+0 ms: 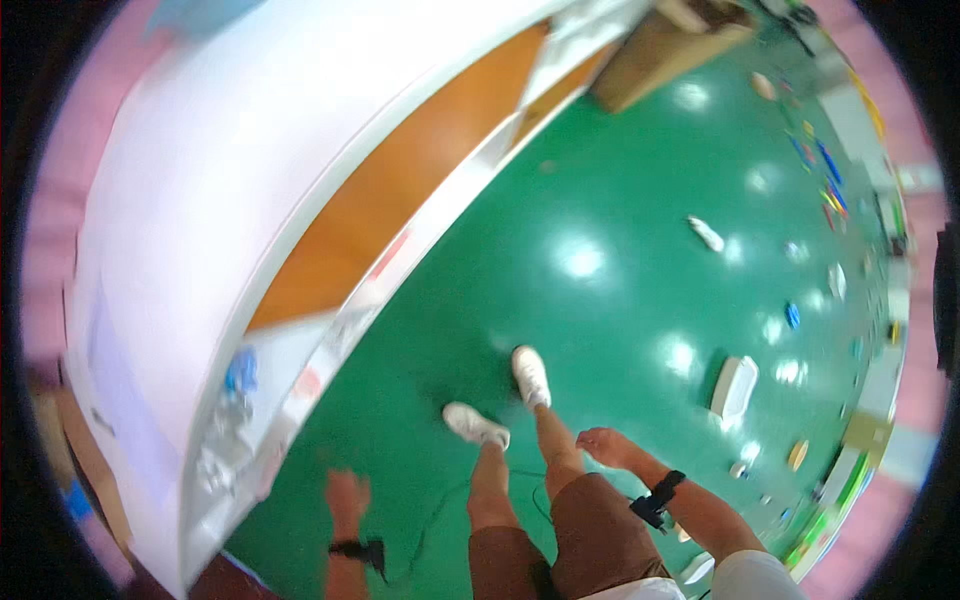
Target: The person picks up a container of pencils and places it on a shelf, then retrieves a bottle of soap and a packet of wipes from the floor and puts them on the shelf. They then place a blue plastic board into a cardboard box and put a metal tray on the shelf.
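My left hand (348, 495) hangs over the green floor beside the lower end of the white cabinet (320, 335). Motion smears its fingers, and no object shows in it. My right hand (607, 447) is held beside my right knee, fingers loosely bent and apart, with nothing visible between them. Each wrist wears a black band with a small device, the right one (657, 502) showing most clearly. Neither hand touches the cabinet, whose side has orange panels (400, 180) and a lower opening holding clear and blue plastic-looking items (240, 370).
My white shoes (530, 375) stand on the green floor (580, 200). A white tub-like thing (735, 392), a white bottle-shaped item (706, 233) and a blue object (792, 315) lie to the right. A cardboard box (665, 60) is farther off. A dark cable (437, 515) trails near my legs.
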Demonstrator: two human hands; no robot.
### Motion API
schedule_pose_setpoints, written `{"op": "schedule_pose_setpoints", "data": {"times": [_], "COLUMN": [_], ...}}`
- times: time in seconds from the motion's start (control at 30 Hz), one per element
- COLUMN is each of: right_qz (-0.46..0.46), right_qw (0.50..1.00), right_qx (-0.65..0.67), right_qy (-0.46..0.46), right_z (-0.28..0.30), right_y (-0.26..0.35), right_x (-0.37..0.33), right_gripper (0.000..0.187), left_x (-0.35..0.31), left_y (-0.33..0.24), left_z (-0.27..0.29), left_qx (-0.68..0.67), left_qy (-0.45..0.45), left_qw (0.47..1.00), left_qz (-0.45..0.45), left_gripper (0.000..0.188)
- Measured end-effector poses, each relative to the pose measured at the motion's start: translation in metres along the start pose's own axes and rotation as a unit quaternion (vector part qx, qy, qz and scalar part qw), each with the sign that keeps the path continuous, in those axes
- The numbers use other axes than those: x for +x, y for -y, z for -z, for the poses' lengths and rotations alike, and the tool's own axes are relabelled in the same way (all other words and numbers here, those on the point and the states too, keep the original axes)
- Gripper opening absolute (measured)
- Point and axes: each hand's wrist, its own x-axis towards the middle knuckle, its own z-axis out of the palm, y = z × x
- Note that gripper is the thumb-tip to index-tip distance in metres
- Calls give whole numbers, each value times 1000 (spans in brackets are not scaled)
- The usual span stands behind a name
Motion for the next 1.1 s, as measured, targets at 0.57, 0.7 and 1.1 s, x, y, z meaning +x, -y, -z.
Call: {"op": "schedule_pose_setpoints", "data": {"times": [0.57,0.7,1.1], "right_qz": [-191,-239,-299], "right_qw": [902,847,710], "right_qx": [150,181,301], "right_qy": [-358,-438,-561], "right_z": [130,150,239], "right_y": [-120,-149,-266], "right_x": [-380,-425,-417], "right_gripper": [25,24,21], "left_x": [-44,-8,-47], "left_y": [-364,-515,-962], "left_z": [148,172,244], "left_qx": [-10,-80,37], "left_qy": [46,151,154], "left_qw": [957,950,883], "left_qz": [-288,-261,-442], "left_gripper": [17,14,22]}}
